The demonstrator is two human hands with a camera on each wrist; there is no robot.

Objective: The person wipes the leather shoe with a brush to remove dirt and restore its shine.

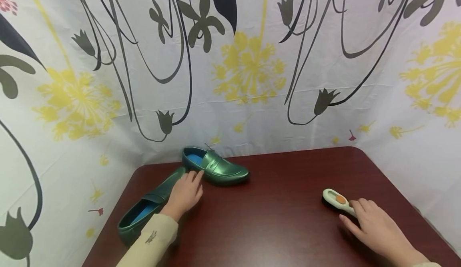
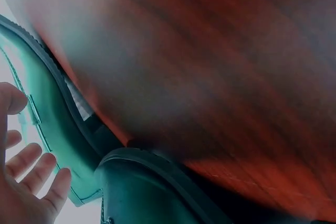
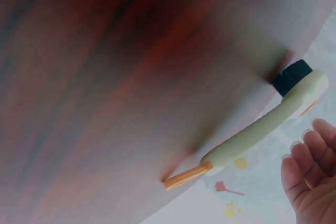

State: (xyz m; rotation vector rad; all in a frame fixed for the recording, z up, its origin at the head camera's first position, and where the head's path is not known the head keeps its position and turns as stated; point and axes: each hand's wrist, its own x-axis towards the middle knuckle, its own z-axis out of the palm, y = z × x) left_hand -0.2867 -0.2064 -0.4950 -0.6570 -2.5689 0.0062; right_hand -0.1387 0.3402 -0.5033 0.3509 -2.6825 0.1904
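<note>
Two metallic green loafers with blue insoles are on the table: one loafer (image 1: 220, 169) lies crosswise at the back, the other loafer (image 1: 138, 215) lies slanted at the left. My left hand (image 1: 184, 193) hovers over the slanted loafer's toe, its fingers loosely spread and reaching toward the back loafer; the left wrist view shows them gripping nothing. At the right lies a pale green brush (image 3: 249, 132) with dark bristles, an orange button and an orange tip. Beside its handle is my right hand (image 1: 376, 225), fingers relaxed and apart from the brush in the right wrist view.
The dark red-brown wooden table (image 1: 277, 207) has rounded back corners. White fabric (image 1: 252, 127) printed with flowers and stems hangs behind it and along both sides. The loafers stand close together near the back left corner.
</note>
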